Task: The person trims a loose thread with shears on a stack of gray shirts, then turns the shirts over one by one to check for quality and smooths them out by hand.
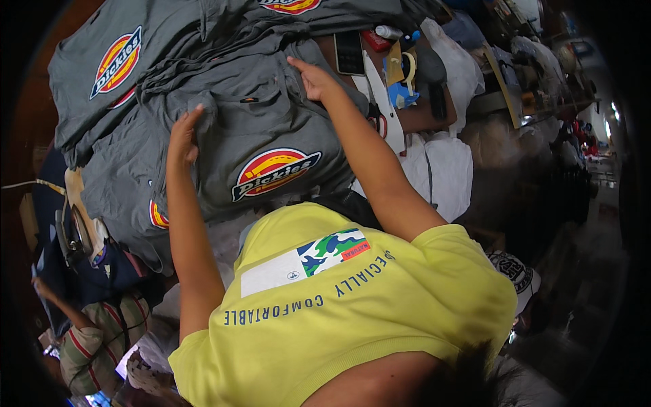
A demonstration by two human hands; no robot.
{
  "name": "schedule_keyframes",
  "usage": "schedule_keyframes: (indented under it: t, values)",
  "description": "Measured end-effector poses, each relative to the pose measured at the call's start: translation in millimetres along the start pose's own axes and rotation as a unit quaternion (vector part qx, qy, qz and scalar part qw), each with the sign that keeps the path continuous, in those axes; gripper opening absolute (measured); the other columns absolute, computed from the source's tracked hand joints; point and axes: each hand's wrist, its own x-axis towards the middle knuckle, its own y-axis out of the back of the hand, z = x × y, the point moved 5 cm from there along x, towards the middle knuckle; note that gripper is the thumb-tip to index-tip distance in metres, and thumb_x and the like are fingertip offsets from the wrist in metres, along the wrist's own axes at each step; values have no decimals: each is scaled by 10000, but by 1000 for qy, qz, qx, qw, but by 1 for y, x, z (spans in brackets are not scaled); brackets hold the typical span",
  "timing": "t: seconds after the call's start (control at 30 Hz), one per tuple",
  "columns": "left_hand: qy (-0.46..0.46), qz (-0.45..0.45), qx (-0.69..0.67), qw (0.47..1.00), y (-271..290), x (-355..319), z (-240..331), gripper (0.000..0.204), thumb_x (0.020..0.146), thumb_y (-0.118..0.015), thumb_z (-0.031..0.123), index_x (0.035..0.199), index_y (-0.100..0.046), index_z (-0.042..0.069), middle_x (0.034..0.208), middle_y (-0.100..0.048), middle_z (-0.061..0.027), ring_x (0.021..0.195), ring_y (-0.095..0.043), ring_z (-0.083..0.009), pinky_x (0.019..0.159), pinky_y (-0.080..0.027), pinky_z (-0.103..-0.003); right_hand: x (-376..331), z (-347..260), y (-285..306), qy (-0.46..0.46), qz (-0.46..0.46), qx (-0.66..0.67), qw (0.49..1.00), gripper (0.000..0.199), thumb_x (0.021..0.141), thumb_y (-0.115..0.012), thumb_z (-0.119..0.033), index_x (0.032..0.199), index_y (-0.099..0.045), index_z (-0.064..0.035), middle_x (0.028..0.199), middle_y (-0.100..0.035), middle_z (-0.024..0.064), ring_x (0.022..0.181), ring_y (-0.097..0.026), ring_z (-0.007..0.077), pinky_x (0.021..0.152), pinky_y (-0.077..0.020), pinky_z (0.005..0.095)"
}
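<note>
Flanking: hands (183, 139) (317, 80) | creased, draping grey shirt (237, 132) | oval red-yellow print (277, 174)

Garments (227, 132) — matt, wrinkled cloth

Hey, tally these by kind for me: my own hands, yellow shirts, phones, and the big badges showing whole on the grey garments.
Own hands: 2, left hand and right hand
Yellow shirt: 1
Phone: 1
Whole big badges: 2, upper-left badge and centre badge
Total: 6
The grey garments overlap, so they stay uncounted.
</note>
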Motion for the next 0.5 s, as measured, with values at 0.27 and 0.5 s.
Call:
schedule_keyframes:
  t: [0.27,0.5]
  values:
    - [50,-254,-407,876,5,-161,-36,454,882,-444,307,1200,-415,-16,1044,-551,-185,901,-573,-285,775,-478,-357,-176,-2,7,-41,-125,-155,979,346,784,-613,-227,953,-563,71,856,-625,146,787,-617,189,743,-486,282]
    - [-436,-224,187,851,75,-286,82,552,752,-476,350,1044,-491,-118,1047,-531,-256,942,-549,-333,807,-419,-424,-330,-78,22,319,-84,-6,944,399,694,-691,-228,930,-543,58,883,-589,151,813,-585,233,736,-477,381]
